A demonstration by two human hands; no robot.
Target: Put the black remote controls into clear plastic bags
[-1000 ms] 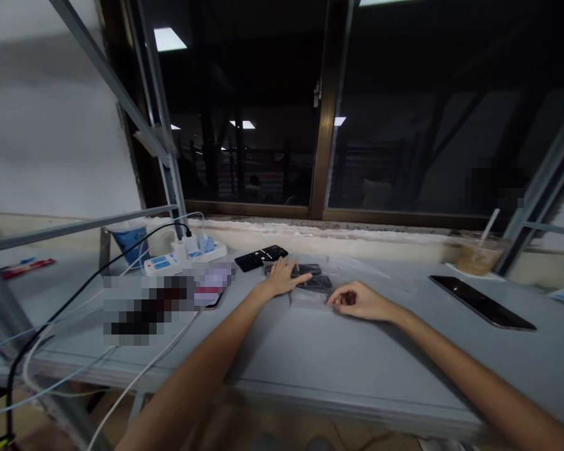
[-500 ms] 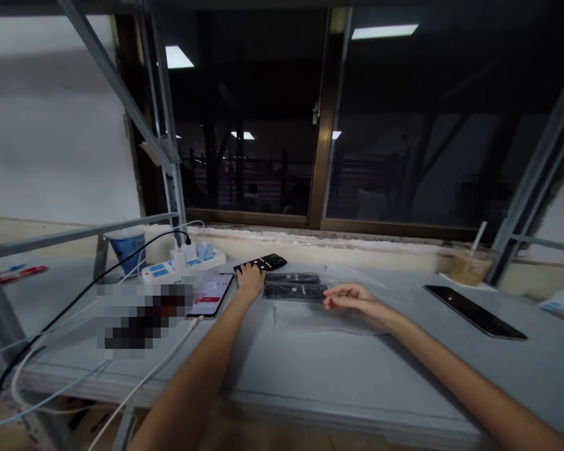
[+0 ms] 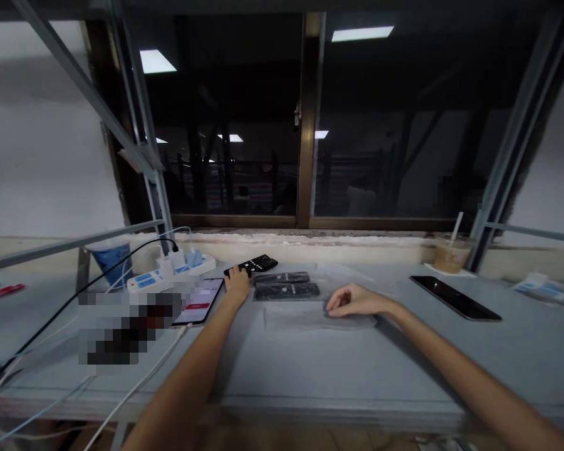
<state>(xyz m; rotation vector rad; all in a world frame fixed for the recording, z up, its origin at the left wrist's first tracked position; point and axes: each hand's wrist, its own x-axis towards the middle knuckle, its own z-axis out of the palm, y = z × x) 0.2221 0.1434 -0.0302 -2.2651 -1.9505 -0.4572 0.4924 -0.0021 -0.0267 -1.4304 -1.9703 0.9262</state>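
My left hand point(image 3: 237, 285) lies at the near left end of a black remote control point(image 3: 262, 262), its fingers bent down over that end. To the right of that hand are two more dark remotes in clear sleeves, a front wrapped remote point(image 3: 286, 290) and a rear wrapped remote point(image 3: 289, 277). My right hand point(image 3: 357, 300) has curled fingers with thumb and fingertips together at a thin clear plastic bag point(image 3: 305, 318) lying flat on the desk. The fingertips partly hide the pinched spot.
Left of my left arm lies a lit phone point(image 3: 205, 299) with a white cable. Behind it stand a power strip point(image 3: 145, 282) and a blue cup point(image 3: 113, 263). On the right are a dark tablet-like slab point(image 3: 455, 298) and a drink cup with straw point(image 3: 451, 257). Blurred pixels cover part of the left side.
My right hand has come nearer and away from the front wrapped remote, its fingers now curled down at the plastic bag. My left hand stays on the remote control. The view has shifted slightly.
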